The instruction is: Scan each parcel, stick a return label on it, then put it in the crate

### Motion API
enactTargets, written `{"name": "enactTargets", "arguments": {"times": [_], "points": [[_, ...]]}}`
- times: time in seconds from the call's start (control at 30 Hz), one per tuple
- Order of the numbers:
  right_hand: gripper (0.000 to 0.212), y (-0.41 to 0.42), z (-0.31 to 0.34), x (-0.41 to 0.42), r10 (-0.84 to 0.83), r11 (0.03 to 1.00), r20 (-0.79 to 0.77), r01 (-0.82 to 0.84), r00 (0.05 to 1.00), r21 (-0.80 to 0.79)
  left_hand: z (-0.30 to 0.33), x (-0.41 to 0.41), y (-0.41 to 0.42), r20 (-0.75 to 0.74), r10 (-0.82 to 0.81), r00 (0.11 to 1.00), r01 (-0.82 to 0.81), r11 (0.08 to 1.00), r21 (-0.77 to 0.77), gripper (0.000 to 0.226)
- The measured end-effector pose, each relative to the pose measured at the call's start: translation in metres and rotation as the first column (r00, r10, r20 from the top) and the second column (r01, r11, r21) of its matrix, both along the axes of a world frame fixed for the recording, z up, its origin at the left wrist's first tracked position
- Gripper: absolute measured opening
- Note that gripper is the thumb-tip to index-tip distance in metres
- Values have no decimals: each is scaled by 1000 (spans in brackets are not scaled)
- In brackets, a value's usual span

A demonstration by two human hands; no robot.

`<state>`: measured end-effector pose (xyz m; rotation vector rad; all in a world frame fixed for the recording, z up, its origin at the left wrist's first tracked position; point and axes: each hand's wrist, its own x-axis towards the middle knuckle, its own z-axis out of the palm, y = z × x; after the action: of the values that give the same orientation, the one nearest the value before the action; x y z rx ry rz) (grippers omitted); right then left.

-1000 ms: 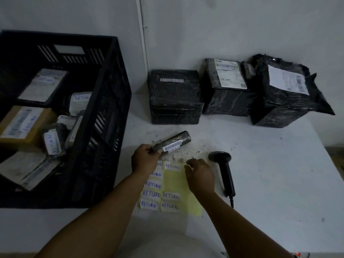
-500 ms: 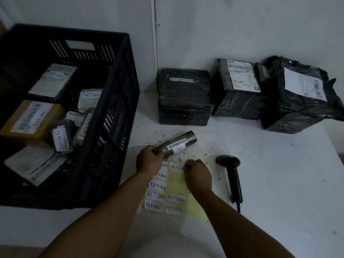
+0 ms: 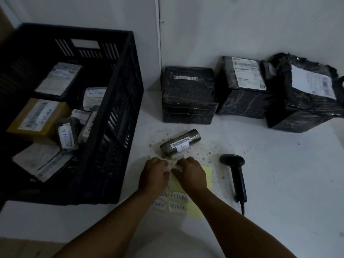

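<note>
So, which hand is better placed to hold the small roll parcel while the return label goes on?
Probably the left hand: the small roll parcel lies just ahead of it. The right hand is already at a label on the label sheet.

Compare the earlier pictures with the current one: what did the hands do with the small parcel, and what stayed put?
The left hand let go of the small rolled parcel, now lying on the table, and joined the right hand at the label sheet. The scanner, the crate and the three wrapped boxes stayed put.

White table (image 3: 279, 183), crumbs (image 3: 208, 152) scattered; white wall (image 3: 242, 25) behind.
</note>
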<state>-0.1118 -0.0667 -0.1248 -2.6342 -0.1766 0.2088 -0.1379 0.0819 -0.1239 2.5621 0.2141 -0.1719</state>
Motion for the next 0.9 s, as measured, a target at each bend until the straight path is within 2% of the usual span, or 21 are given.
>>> {"name": "enactTargets", "arguments": {"times": [0.17,0.3,0.4,0.57,0.73,0.9], "points": [[24,4,1,2,-6,999,14,6,1000,-38,-8,-3,4,-14,-92,996,93,994,59,39],[24,10,1,1,47,992,54,-40,997,-123,-9,-4,5,-3,-123,992,123,988,95,41],[22,13,1,2,20,993,35,-16,999,-116,-8,-3,4,-14,-123,992,123,988,93,42],[20,6,1,4,-129,991,-39,130,991,17,-4,0,2,-47,-101,994,105,991,81,43],[18,-15,2,6,-274,944,-109,289,956,158,0,1,0,-55,-86,995,89,993,72,42],[19,-35,2,5,-356,906,-106,370,929,206,2,2,0,-69,-94,993,102,988,113,42]]}}
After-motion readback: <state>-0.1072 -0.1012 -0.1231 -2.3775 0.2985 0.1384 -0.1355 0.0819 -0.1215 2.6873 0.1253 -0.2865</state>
